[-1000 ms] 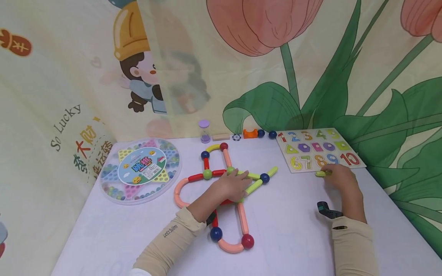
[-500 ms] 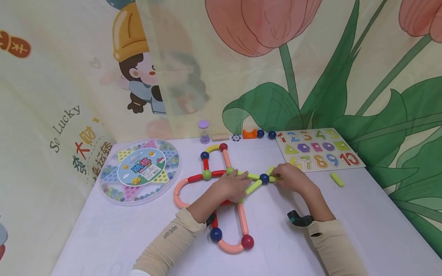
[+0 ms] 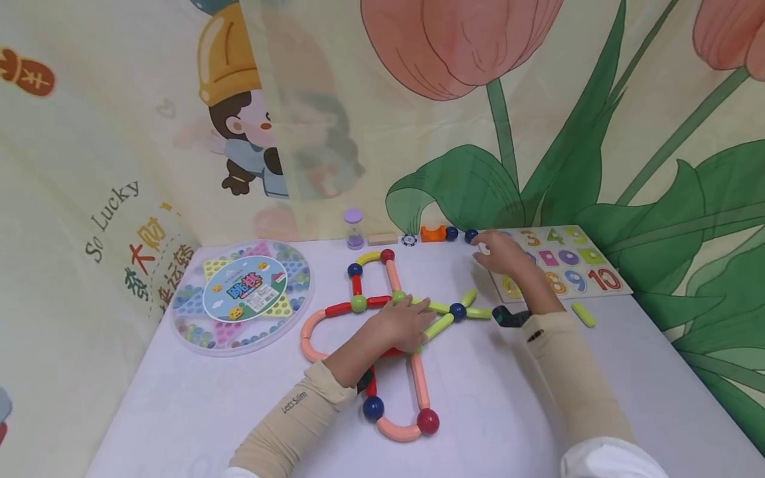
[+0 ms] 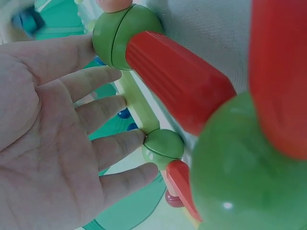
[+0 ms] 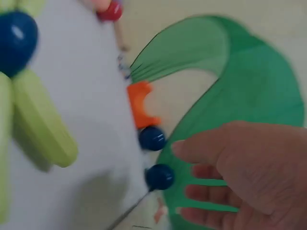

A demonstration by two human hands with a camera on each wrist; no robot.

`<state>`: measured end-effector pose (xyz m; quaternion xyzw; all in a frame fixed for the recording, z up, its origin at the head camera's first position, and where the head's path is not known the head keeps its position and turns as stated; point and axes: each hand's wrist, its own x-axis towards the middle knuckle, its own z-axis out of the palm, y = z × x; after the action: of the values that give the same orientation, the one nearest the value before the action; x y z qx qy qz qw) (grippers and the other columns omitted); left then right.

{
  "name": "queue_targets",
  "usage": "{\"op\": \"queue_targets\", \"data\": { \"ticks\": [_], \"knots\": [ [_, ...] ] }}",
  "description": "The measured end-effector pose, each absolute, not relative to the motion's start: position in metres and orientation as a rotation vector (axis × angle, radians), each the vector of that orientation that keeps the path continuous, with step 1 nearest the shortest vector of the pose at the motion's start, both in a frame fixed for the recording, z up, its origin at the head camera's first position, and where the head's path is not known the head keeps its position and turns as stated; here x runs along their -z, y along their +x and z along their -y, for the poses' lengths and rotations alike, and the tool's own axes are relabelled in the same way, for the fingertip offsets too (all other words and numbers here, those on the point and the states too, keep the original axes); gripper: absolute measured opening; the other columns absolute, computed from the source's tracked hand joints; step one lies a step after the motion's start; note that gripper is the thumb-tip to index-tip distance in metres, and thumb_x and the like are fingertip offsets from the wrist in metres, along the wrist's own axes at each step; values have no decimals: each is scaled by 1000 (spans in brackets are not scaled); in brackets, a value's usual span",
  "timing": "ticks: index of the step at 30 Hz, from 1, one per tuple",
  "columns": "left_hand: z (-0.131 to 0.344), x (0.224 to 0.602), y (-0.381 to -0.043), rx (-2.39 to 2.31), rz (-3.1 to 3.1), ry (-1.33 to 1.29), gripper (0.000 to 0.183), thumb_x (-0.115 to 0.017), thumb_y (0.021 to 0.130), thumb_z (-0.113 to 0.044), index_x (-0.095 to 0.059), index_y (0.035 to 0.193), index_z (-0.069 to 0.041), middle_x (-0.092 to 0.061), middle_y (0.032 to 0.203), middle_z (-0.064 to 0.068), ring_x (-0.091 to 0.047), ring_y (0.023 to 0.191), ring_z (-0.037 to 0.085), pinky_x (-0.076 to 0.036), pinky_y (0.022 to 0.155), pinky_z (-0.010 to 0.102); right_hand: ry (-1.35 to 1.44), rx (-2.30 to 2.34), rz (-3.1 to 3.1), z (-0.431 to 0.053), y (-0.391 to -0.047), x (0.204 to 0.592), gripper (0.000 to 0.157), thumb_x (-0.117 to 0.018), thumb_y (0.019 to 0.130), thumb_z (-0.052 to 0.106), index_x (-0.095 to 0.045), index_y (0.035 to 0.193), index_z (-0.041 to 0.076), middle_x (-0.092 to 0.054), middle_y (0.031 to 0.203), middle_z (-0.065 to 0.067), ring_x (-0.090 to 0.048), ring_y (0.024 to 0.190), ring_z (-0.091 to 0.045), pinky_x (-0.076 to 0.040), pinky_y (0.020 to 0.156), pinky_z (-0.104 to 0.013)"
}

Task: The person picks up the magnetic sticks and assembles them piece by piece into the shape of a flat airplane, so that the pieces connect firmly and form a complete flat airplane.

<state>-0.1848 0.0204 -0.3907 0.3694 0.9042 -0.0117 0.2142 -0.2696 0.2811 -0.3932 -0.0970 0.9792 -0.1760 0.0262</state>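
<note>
My left hand (image 3: 402, 325) lies with fingers spread over the middle of a flat figure of magnetic sticks and balls. In the left wrist view its fingertips touch a green ball (image 4: 163, 143) and a yellow-green stick (image 4: 139, 103). At the figure's right end, two short yellow-green sticks fork from a dark blue ball (image 3: 457, 312). My right hand (image 3: 505, 253) hovers over the number board's left corner, its thumb and fingers apart. Nearest to its fingertips is a loose dark blue ball (image 5: 160, 177); a second blue ball (image 5: 152, 138) lies beside it.
A number puzzle board (image 3: 621, 290) lies at the back right, with a loose yellow-green stick (image 3: 583, 315) before it. A round Chinese checkers box (image 3: 179, 332) lies at left. Along the back stand an hourglass (image 3: 354, 230), a wooden block (image 3: 382, 239) and an orange piece (image 3: 433, 234).
My right hand brought a yellow-green stick from beside the board to the figure's right-hand blue ball, let it go there, then moved back toward the loose blue balls. My left hand stayed put.
</note>
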Motion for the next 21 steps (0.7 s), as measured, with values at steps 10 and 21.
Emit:
{"op": "queue_targets", "data": {
  "ticks": [10,21],
  "knots": [
    [-21,392,-183,55,-2519,1030,59,-59,85,-37,-35,139,-30,-21,147,-5,-16,134,28,-22,102,51,-186,230,-2954,-277,-331,422,34,-50,87,7,-53,120,-1,-50,117,-23,-41,109,-40,-34,92,-51],
    [-20,393,-185,91,-2518,1049,60,-57,86,-40,-33,140,-31,-20,148,-5,-17,134,27,-24,102,50,-412,620,-2866,-281,-258,432,30,-56,79,-10,-68,100,8,-59,108,-11,-49,108,-31,-37,93,-48]
  ]
}}
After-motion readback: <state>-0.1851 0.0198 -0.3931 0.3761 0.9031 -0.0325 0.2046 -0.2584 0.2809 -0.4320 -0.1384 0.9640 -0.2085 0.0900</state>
